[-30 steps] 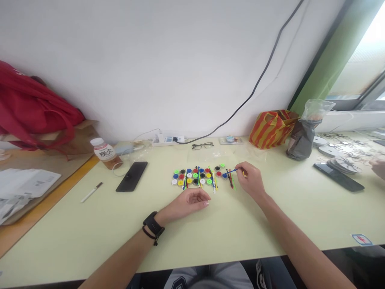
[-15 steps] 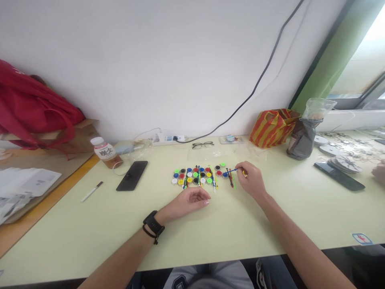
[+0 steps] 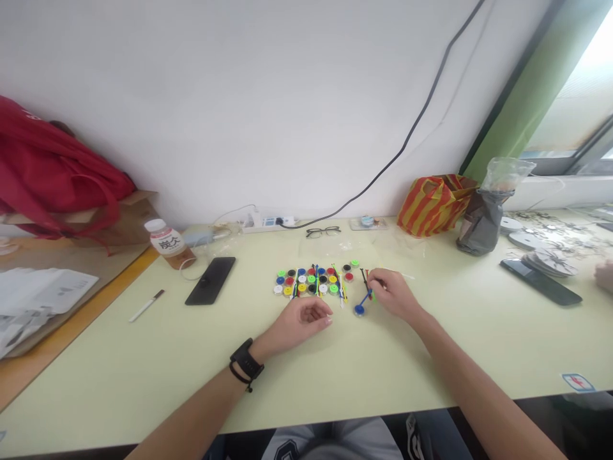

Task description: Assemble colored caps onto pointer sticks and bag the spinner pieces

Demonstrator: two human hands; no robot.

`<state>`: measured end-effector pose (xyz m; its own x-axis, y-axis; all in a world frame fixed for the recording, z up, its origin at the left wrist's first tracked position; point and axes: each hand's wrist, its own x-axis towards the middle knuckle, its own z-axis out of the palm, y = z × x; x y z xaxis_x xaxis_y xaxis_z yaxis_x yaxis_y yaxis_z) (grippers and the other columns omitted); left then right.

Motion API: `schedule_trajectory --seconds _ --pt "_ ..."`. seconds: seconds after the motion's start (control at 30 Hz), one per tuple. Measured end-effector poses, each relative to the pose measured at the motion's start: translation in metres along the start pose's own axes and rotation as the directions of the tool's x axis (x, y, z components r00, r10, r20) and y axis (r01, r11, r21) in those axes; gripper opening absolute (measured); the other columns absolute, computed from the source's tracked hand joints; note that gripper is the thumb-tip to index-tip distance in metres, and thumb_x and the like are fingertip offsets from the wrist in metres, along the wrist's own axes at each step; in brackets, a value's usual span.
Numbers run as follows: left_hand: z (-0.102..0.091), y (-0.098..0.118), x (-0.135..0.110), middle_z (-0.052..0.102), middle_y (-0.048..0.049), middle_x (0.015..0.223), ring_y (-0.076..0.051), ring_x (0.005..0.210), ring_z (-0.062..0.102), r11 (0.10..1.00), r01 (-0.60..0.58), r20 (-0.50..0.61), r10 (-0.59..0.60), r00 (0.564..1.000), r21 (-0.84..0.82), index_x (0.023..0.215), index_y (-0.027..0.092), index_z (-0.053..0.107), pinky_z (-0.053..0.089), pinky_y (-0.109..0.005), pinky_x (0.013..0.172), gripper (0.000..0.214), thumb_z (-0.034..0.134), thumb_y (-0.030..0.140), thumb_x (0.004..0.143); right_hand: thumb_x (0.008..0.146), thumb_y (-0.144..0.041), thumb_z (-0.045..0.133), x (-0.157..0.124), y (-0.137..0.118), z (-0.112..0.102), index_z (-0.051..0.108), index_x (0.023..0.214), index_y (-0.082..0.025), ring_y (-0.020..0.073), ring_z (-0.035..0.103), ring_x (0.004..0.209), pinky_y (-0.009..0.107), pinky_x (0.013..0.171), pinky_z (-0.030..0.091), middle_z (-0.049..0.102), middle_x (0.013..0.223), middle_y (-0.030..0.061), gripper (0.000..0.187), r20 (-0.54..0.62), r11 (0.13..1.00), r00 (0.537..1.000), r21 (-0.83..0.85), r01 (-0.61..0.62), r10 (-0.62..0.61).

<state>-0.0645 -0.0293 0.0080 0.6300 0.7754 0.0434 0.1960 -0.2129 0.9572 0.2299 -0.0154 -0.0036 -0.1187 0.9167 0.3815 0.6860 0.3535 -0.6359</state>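
My right hand (image 3: 393, 294) pinches a thin blue plastic stick (image 3: 365, 298). The stick's lower end touches a round blue-topped disc (image 3: 359, 310) on the table. Partly hidden behind the right fingers lie a black and a red stick (image 3: 364, 277). Resting on the table, my left hand (image 3: 299, 321) holds nothing, its fingers loosely curled and apart from the thumb. Just beyond it sit rows of small coloured discs (image 3: 311, 279), with upright-laid sticks between them. A red disc (image 3: 348, 276), a black disc and a green disc (image 3: 355, 263) stand to the right of those rows.
At left are a black phone (image 3: 211, 281), a white pen (image 3: 146, 306) and a drink bottle (image 3: 168, 244). Glasses (image 3: 323, 232) and a power strip (image 3: 268, 223) lie by the wall. A striped bag (image 3: 433, 206) and another phone (image 3: 541, 281) are at right, near another person's hand (image 3: 604, 273).
My right hand has shifted toward me and slightly left, keeping the blue stick. The blue disc has moved toward me, away from the red one. My left hand has stayed almost still.
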Motion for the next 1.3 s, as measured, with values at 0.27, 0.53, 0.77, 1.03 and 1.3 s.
schedule_trajectory --seconds 0.27,0.53,0.77,1.03,1.3 --pt "0.002 -0.001 -0.005 0.065 -0.0034 0.097 -0.019 0.081 0.055 0.904 -0.143 -0.018 0.164 0.986 0.404 0.112 0.022 0.069 0.043 -0.029 0.071 0.038 0.084 0.041 0.082 0.082 -0.010 0.048 -0.009 -0.031 0.016 0.067 0.088 -0.021 0.0146 0.053 0.067 0.025 0.062 0.038 0.068 0.080 0.0000 0.022 0.295 0.985 0.951 0.166 0.041 -0.089" --pt "0.003 0.000 -0.003 0.065 -0.0049 0.102 -0.019 0.087 0.057 0.911 -0.144 -0.005 0.158 0.987 0.386 0.102 0.021 0.072 0.043 -0.029 0.072 0.014 0.074 0.029 0.091 0.089 -0.014 0.050 -0.010 -0.032 0.014 0.068 0.092 -0.021 0.0143 0.048 0.065 0.026 0.062 0.035 0.062 0.078 -0.0011 0.019 0.411 0.977 0.910 0.211 -0.043 -0.048" --pt "0.002 -0.002 -0.001 0.070 -0.0044 0.093 -0.016 0.078 0.064 0.991 -0.009 -0.091 0.021 0.996 0.135 0.104 0.018 0.067 0.052 -0.029 0.072 0.026 0.077 0.038 0.090 0.101 -0.030 0.047 -0.009 -0.045 0.004 0.058 0.093 -0.022 0.0157 0.046 0.074 0.028 0.067 0.036 0.053 0.081 -0.0009 0.016 0.361 0.901 0.932 0.400 -0.168 0.013" --pt "0.002 -0.003 0.001 0.074 -0.0085 0.098 -0.019 0.086 0.069 0.994 0.031 -0.123 -0.044 0.991 -0.105 0.106 0.015 0.075 0.057 -0.033 0.084 0.036 0.086 0.038 0.080 0.097 -0.040 0.058 -0.011 -0.049 0.019 0.074 0.102 -0.022 0.0147 0.051 0.071 0.029 0.064 0.043 0.062 0.088 0.0036 0.024 0.384 0.790 0.923 0.574 -0.217 -0.025" --pt "-0.001 -0.005 0.002 0.076 -0.0109 0.104 -0.020 0.089 0.070 0.985 0.042 -0.093 -0.058 0.994 -0.165 0.116 0.015 0.076 0.058 -0.035 0.086 0.044 0.087 0.040 0.081 0.095 -0.046 0.065 -0.014 -0.047 0.034 0.064 0.110 -0.022 0.0133 0.060 0.067 0.031 0.067 0.052 0.074 0.098 0.0061 0.029 0.401 0.697 0.916 0.661 -0.279 -0.014"
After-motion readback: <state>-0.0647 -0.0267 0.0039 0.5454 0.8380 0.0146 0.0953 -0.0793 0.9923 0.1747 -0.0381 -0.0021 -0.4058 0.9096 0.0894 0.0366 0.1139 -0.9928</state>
